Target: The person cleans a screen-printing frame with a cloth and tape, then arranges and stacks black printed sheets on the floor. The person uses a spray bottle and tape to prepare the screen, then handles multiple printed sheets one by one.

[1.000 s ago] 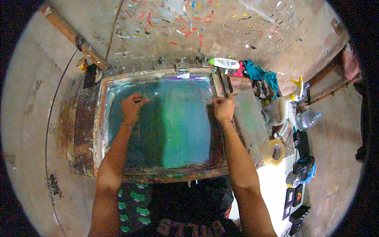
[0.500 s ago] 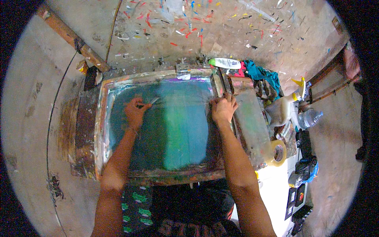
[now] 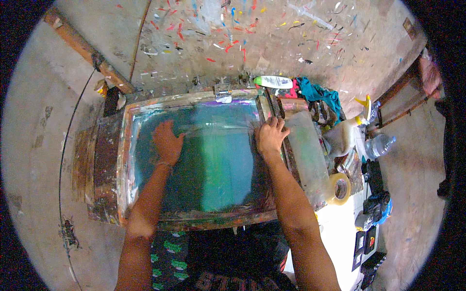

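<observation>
Sticking clear tape (image 3: pixel 218 126) onto printing screen (image 3: pixel 221 169), likely, with left hand (image 3: pixel 168 142) spread, empty; can't tell grip of right hand (image 3: pixel 271 137); should rub flat next.

left hand (image 3: pixel 168 141) flat, palm down | right hand (image 3: pixel 271 137) half-curled | forearms (image 3: pixel 147 203) extended forward

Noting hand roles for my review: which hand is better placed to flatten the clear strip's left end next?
Probably the left hand: it lies open over the screen, thumb close to that end of the clear strip. The right hand is at the other end.
</observation>
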The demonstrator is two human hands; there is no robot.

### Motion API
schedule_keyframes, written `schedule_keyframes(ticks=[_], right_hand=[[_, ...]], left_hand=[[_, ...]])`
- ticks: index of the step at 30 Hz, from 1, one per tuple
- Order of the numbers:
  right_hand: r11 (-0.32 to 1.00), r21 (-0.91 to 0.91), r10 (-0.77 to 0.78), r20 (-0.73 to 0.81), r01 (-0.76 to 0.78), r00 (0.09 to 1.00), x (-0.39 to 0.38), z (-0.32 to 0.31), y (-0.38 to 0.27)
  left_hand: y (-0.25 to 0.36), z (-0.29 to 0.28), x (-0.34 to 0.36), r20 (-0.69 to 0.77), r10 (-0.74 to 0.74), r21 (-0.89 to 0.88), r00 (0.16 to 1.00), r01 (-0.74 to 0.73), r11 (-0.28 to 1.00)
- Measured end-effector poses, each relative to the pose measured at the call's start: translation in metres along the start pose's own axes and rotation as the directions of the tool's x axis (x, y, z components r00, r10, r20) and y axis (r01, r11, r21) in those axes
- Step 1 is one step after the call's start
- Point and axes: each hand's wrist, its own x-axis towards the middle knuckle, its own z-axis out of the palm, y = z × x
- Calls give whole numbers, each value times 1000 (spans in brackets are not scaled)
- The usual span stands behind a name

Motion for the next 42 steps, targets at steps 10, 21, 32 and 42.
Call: schedule_keyframes(ticks=[10, 21, 32, 42], right_hand=[[998, -54, -24, -46, 22, 999, 1, -1, 3], [690, 685, -213, -118, 234, 970, 2, 21, -21], [563, 757, -494, -15, 332, 869, -44, -49, 14], [426, 837, 440, 138, -342, 887, -210, -130, 264]], left_hand=[[129, 66, -5, 282, 646, -352, 709, -550, 758], [94, 85, -5, 386, 591, -342, 708, -485, 805], [38, 21, -3, 617, 205, 102, 759, -335, 937], [328, 44, -31, 327, 750, -752, 576, -322, 575]])
